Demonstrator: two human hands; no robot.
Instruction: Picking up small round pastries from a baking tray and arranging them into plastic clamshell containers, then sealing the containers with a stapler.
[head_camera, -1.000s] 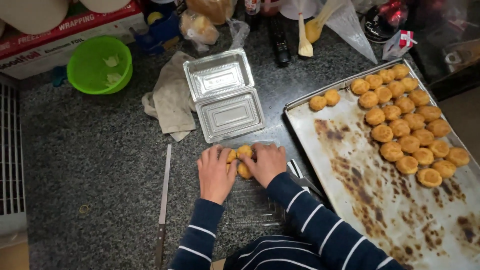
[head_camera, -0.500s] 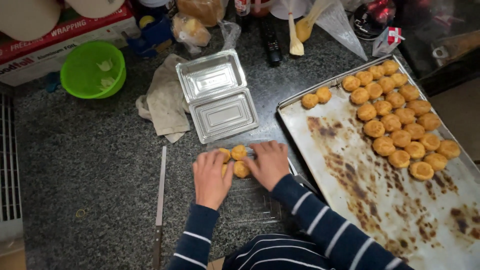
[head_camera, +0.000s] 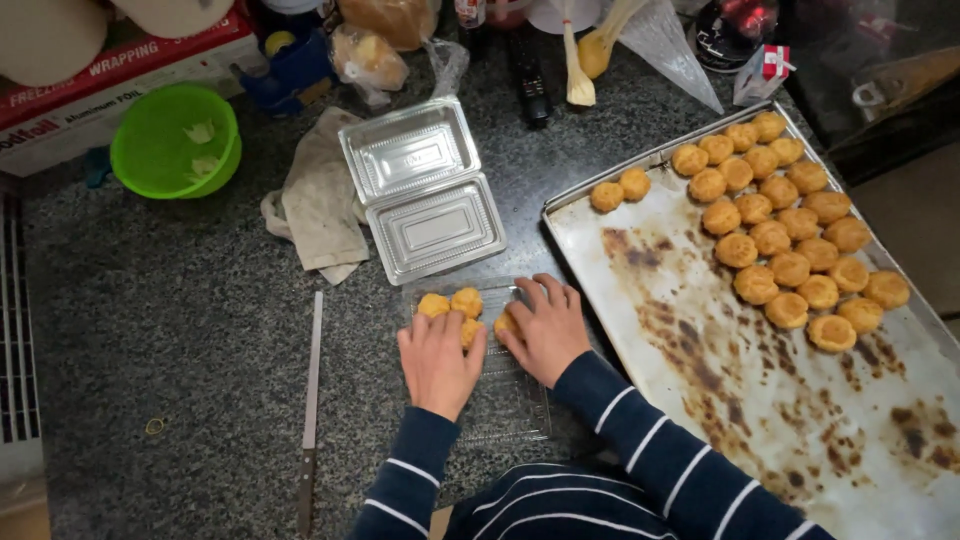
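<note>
Little has shifted since the earlier pictures: both hands remain low over the same clear plastic container (head_camera: 490, 385) on the dark speckled counter (head_camera: 180, 330), and only the fingers have crept slightly around the small golden pastry puffs (head_camera: 452, 304) gathered at its far end, while the view itself has drifted a little. Left hand (head_camera: 438, 362) lies flat with fingers together, its fingertips touching the puffs; right hand (head_camera: 548, 328) is cupped with fingers loosely spread, pressing one puff in from the other side, so neither hand truly grips anything. Coming at the cluster from both sides seems meant to nudge the puffs close together so they sit snugly in the tray. A second, empty clear clamshell (head_camera: 422, 188) lies open just beyond, hinged flat, within easy reach. To the right, touching the container's corner, a stained baking sheet (head_camera: 720, 380) holds many more puffs (head_camera: 775, 225) packed at its far end. A long knife (head_camera: 311, 400) lies on the left, a crumpled cloth (head_camera: 320, 205) and a green bowl (head_camera: 175, 140) farther back.
</note>
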